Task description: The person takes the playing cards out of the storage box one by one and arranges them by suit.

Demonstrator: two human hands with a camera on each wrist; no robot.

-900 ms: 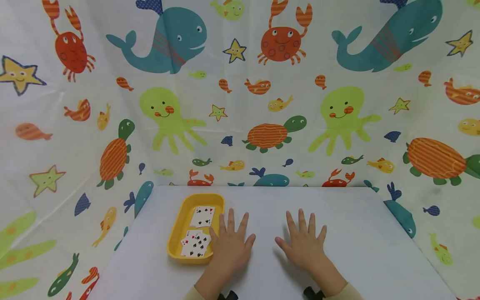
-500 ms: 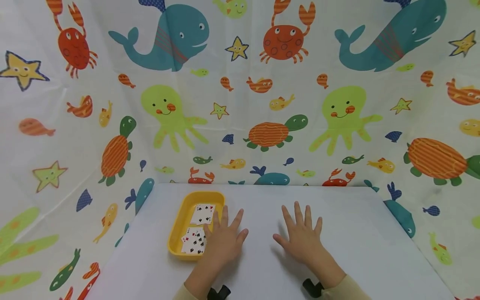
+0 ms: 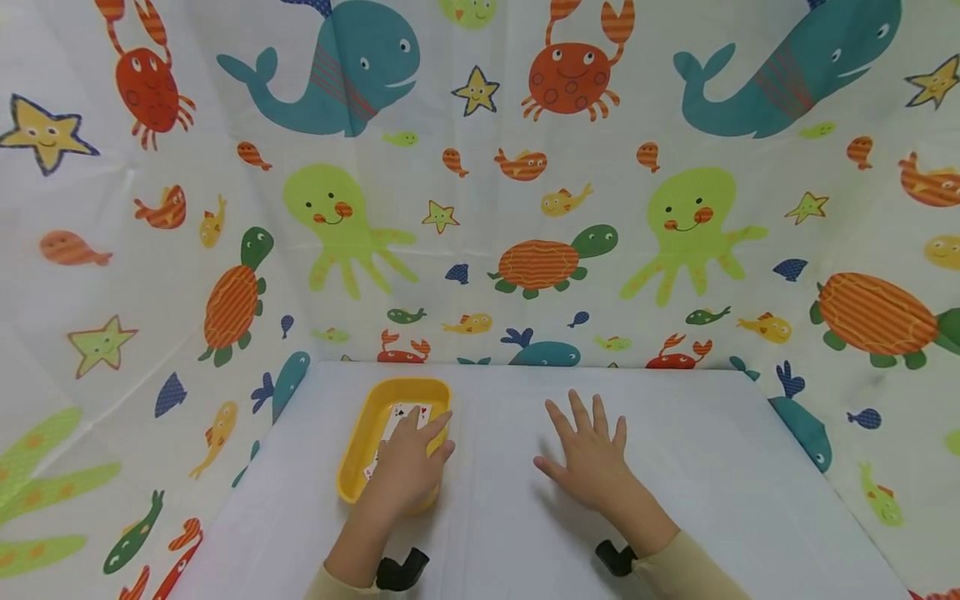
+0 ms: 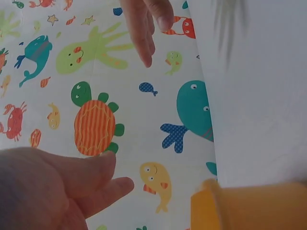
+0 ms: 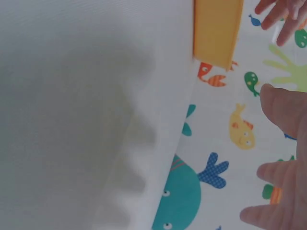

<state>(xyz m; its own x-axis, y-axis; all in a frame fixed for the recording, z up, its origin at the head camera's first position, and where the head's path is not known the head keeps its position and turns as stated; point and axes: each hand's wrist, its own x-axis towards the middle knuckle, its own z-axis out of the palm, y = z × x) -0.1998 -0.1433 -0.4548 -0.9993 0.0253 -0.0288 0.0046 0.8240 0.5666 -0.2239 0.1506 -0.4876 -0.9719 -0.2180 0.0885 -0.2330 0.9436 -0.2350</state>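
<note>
One round-cornered yellow tray (image 3: 352, 458) holds thin playing cards (image 3: 394, 420) near the far left corner of the white surface (image 3: 495, 525). The left hand (image 3: 409, 467), fingers loosely parted, is over it; the right hand (image 3: 591, 460), fingers spread wide, is well apart, with room between. Printed fabric (image 3: 480, 317) borders the far edge.

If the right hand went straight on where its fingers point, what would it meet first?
Likely the patterned cloth behind the white table. In the head view nothing stands between the right hand and that cloth, though depth and the hand's height are hard to judge.
</note>
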